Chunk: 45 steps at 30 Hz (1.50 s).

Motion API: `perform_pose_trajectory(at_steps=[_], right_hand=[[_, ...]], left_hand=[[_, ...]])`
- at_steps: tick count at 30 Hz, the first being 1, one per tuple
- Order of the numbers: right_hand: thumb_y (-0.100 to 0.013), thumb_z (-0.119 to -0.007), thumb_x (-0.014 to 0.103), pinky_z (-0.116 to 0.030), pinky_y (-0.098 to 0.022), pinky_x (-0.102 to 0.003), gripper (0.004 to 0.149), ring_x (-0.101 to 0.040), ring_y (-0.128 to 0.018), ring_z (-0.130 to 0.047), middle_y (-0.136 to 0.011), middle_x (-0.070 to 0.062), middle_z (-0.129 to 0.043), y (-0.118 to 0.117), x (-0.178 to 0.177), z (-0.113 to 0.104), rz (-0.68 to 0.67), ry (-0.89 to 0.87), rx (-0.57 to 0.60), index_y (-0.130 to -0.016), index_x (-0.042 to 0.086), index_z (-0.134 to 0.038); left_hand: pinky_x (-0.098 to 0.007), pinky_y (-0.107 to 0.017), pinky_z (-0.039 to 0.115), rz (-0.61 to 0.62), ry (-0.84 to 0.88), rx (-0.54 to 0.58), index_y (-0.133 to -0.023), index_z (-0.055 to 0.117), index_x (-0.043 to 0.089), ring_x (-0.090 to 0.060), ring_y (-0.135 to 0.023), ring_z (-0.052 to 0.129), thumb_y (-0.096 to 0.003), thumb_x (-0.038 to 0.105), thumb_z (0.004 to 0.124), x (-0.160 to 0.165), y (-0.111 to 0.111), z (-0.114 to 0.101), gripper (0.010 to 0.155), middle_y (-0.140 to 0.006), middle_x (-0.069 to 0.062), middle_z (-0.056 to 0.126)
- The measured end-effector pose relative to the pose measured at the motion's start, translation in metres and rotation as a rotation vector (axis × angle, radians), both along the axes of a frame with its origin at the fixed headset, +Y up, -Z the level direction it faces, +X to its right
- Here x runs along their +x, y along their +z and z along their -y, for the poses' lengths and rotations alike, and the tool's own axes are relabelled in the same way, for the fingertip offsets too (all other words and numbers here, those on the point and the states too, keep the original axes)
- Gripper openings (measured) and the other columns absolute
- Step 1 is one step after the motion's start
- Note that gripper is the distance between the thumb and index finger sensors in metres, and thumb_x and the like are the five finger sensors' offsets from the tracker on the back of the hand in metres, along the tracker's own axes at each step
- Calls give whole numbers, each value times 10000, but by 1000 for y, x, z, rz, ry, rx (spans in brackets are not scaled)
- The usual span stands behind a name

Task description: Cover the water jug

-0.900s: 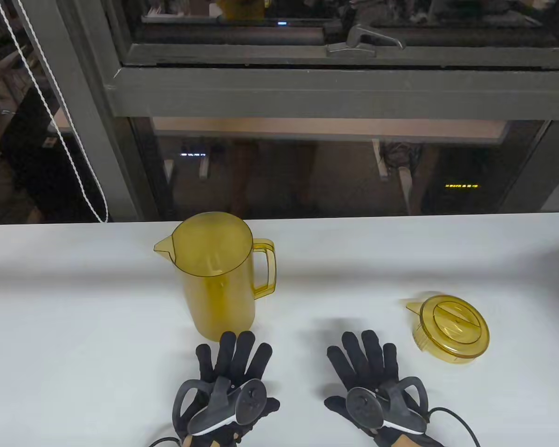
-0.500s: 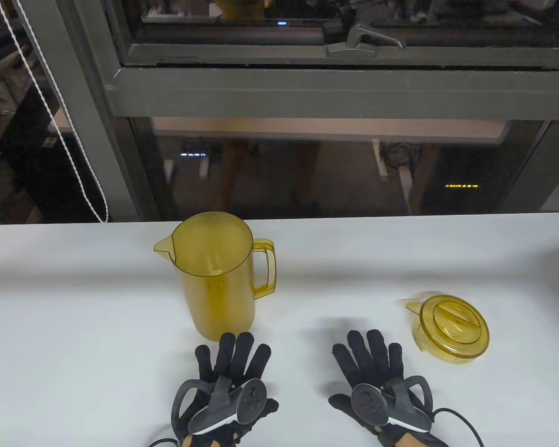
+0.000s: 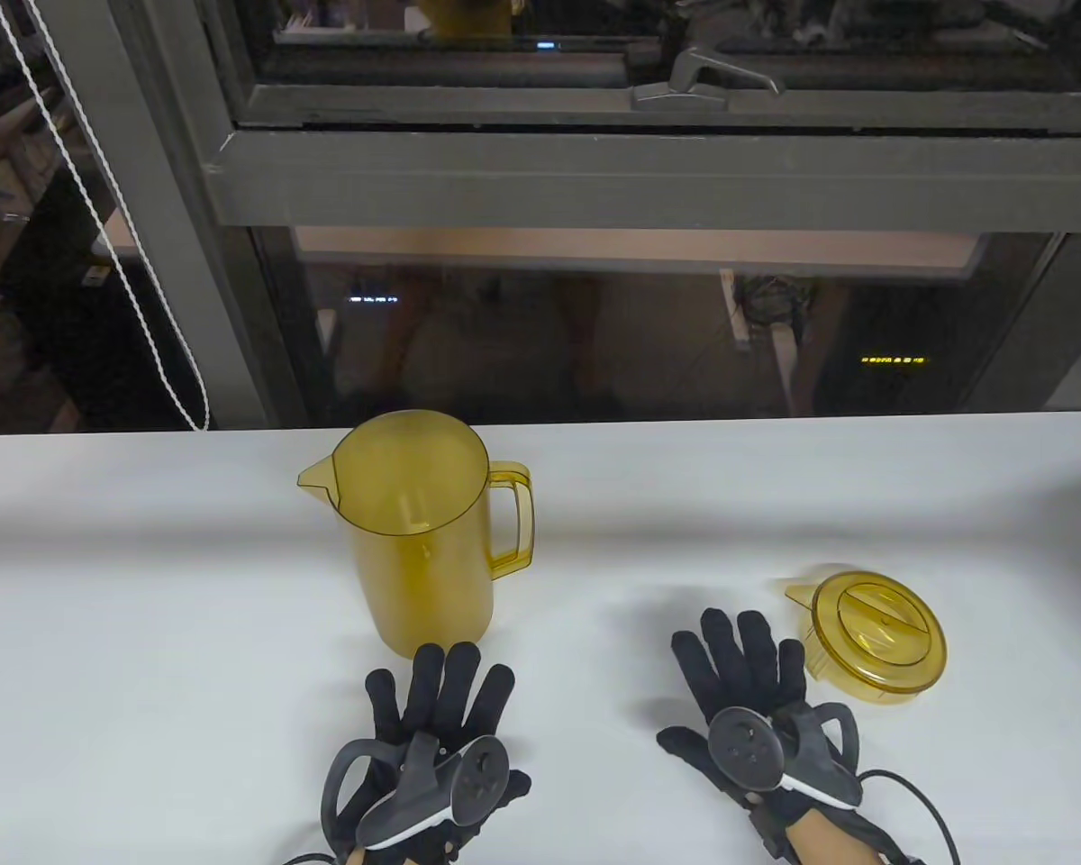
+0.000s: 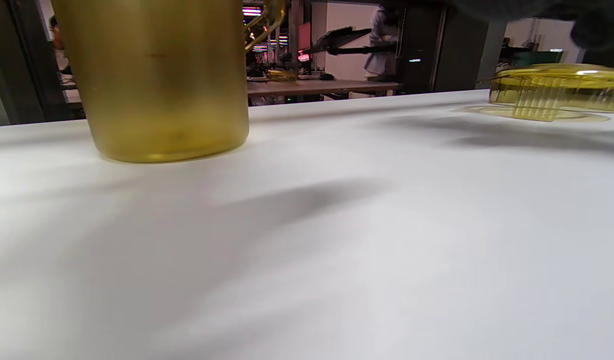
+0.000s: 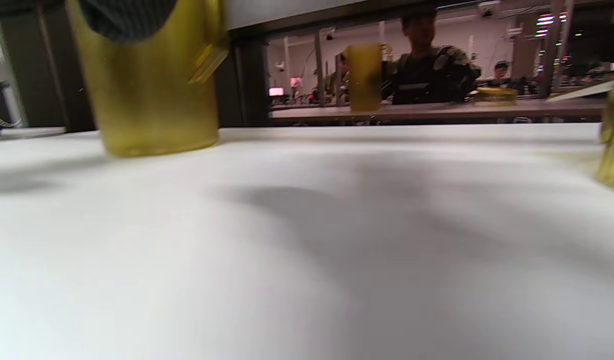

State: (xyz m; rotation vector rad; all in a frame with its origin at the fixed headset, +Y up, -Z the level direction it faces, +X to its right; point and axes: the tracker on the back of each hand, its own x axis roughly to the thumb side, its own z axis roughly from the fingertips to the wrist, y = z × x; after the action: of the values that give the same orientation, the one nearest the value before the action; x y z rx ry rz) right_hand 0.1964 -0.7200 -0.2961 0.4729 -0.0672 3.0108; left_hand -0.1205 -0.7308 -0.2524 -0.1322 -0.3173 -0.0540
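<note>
Jug uncovered; lid apart

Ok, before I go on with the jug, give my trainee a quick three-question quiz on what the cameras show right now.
1. True or false: the lid already sits on the water jug.
2. Which hand is nearer the lid: A) left hand B) right hand?
3. Fill in: the jug's handle points toward the table view's ____ side.

Key: 1 false, it lies on the table, apart from the jug; 2 B; 3 right.
</note>
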Motion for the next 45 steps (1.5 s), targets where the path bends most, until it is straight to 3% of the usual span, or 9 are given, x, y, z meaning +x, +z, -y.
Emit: perform_pose_trajectory(at_steps=[6,9,10,12,15,21,28,34,45], right_hand=[[-447,-657,653,-356,-735,-763,922,-559,-1089,-240,-1202,-156,-176,-39,63,-22,195,66,1,-1071,292,-84],[-452,-680,622,-515,-726,-711,889,-548,-1083,-438,-1206,-160,-309,-54,102,-25,339,56,-23,-1088,283,-158],[-454,-695,604,-608,-696,-656,868,-526,-1031,-593,-1199,-162,-383,-57,110,-24,371,60,-25,-1095,275,-210],[-453,-736,559,-809,-508,-480,820,-377,-707,-899,-1143,-162,-556,-63,130,-19,455,106,-33,-1098,221,-357],[-445,-794,493,-862,-308,-343,715,-213,-427,-975,-1052,-101,-719,-65,147,-8,507,180,-33,-1051,201,-552],[-440,-853,388,-858,-223,-307,600,-150,-295,-960,-977,-41,-825,-73,160,9,522,178,-125,-987,225,-667],[-410,-877,320,-859,-209,-302,578,-136,-267,-957,-936,-24,-867,-72,156,11,515,221,-56,-958,235,-710],[-396,-878,323,-864,-208,-311,571,-135,-266,-965,-908,-21,-889,-47,133,4,411,263,97,-940,231,-733],[-399,-875,356,-869,-204,-304,573,-127,-262,-971,-888,-25,-907,22,6,-34,92,116,339,-939,224,-734]], left_hand=[[-755,-669,38,-22,7,-17,-1006,-72,344,-401,-1032,-105,-409,715,545,-3,1,0,935,-1107,-87,-172],[-754,-671,39,-27,0,-19,-1006,-72,343,-403,-1032,-103,-410,714,545,-3,1,1,935,-1107,-88,-171],[-755,-671,40,-28,-3,-21,-1006,-71,344,-402,-1033,-101,-409,714,546,-4,1,1,935,-1107,-89,-172],[-757,-680,58,-39,-14,-36,-1006,-70,342,-404,-1051,-67,-410,712,547,-5,-1,3,935,-1108,-93,-167],[-759,-685,68,-43,-35,-55,-1006,-72,339,-405,-1062,-43,-411,711,546,-5,-3,7,935,-1107,-95,-169],[-759,-689,67,-41,-60,-91,-1007,-69,340,-402,-1068,-36,-412,708,549,-2,-9,15,933,-1108,-93,-171],[-759,-690,66,-40,-88,-111,-1008,-67,341,-399,-1073,-27,-412,706,547,0,-15,21,930,-1110,-89,-169],[-758,-690,61,-26,-85,-112,-1009,-67,341,-399,-1069,-40,-413,705,545,3,-15,20,928,-1110,-89,-169],[-758,-691,61,17,-91,-107,-1012,-64,341,-398,-1068,-45,-412,705,542,13,-14,20,927,-1112,-89,-168]])
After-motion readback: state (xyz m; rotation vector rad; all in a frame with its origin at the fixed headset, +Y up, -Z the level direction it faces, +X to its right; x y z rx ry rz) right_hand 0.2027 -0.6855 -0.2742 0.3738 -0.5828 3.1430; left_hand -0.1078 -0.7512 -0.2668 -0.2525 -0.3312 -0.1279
